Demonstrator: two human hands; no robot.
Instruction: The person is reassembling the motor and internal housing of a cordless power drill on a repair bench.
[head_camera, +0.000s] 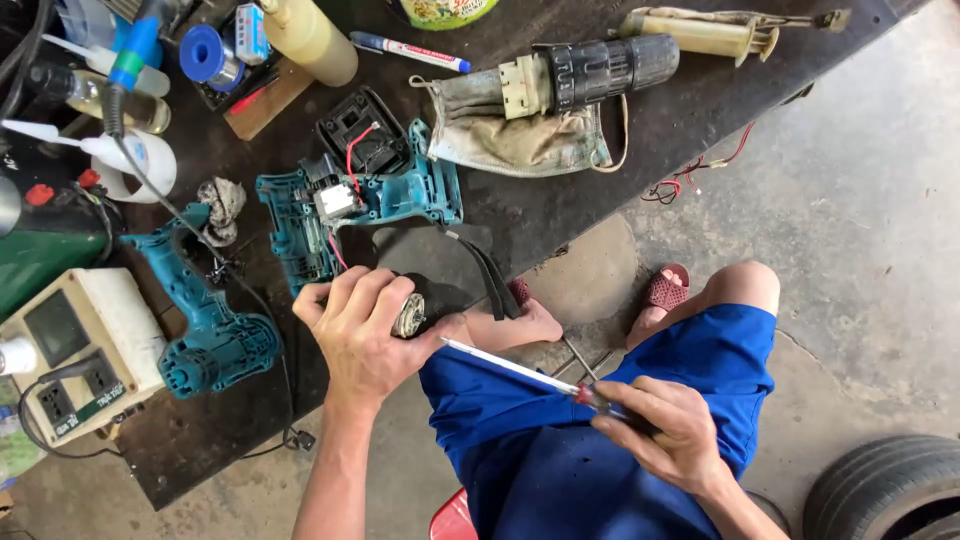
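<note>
My left hand (362, 335) grips a small black motor (415, 308) with a metal end, held at the near edge of the dark workbench (560, 210). My right hand (668, 430) holds a screwdriver (520, 368) by its red handle over my lap, and its thin shaft points at the motor's metal end. Just behind the motor lies an opened teal drill housing half (385, 205) with red wires and a black battery base. The other teal housing half (205, 320) rests to the left.
A black drill chuck and gearbox (580, 72) lies on a dirty cloth (520, 135). Bottles, a blue tape roll (208, 55), a marker pen (410, 50), a beige power box (75, 350) and a soldering iron cable crowd the left. A tyre (890, 485) stands on the concrete floor at right.
</note>
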